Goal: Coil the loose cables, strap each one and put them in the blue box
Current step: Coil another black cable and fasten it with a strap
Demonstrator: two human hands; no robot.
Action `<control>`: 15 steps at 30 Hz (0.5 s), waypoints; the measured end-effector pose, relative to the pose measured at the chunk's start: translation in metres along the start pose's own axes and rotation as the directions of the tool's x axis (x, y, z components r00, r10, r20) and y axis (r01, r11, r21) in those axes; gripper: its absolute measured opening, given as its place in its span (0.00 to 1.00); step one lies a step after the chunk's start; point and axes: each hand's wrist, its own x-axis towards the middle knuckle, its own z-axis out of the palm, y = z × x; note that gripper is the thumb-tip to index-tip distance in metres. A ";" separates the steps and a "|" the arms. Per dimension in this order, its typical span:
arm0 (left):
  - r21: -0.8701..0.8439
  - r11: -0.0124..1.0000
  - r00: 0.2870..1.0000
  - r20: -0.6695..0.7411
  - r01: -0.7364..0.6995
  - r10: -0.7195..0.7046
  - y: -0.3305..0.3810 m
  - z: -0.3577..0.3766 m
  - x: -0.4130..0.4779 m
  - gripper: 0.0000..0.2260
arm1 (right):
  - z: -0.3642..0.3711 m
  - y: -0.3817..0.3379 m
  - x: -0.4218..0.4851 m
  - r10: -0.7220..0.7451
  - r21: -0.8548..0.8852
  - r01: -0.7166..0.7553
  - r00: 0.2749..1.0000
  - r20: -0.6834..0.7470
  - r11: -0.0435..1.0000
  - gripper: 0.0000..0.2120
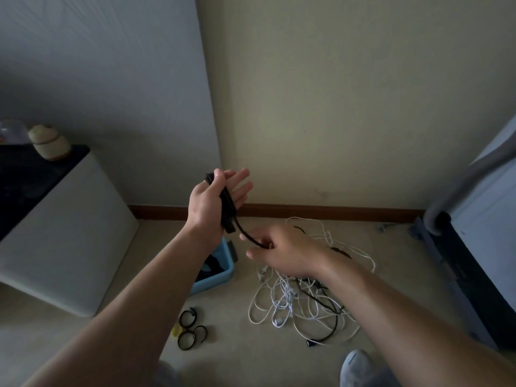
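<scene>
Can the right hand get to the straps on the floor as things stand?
Probably not yet: the right hand is pinching the black cable wound on the left hand. The straps lie uncovered, so once it lets go, likely yes.

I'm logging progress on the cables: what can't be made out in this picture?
Head view:
Blue box: left forearm covers most; contents unclear.
Black cable: left hand hides its loop count.
Cable pile: right hand covers part; cables tangled, uncountable.
Straps: small, dim; count uncertain.
</scene>
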 end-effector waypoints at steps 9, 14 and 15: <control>0.486 0.872 0.990 0.143 -0.055 -0.017 -0.026 0.005 -0.008 0.12 | -0.012 -0.006 -0.001 -0.100 -0.004 0.104 0.945 -0.310 0.995 0.13; 0.546 0.834 0.948 0.302 -0.084 -0.103 -0.033 0.007 -0.011 0.26 | -0.024 -0.001 -0.002 -0.073 -0.012 0.079 0.850 -0.522 0.997 0.17; 0.534 0.844 0.929 0.332 -0.043 -0.163 -0.031 0.010 -0.013 0.29 | -0.028 -0.001 -0.003 -0.081 -0.033 0.075 0.828 -0.555 0.997 0.18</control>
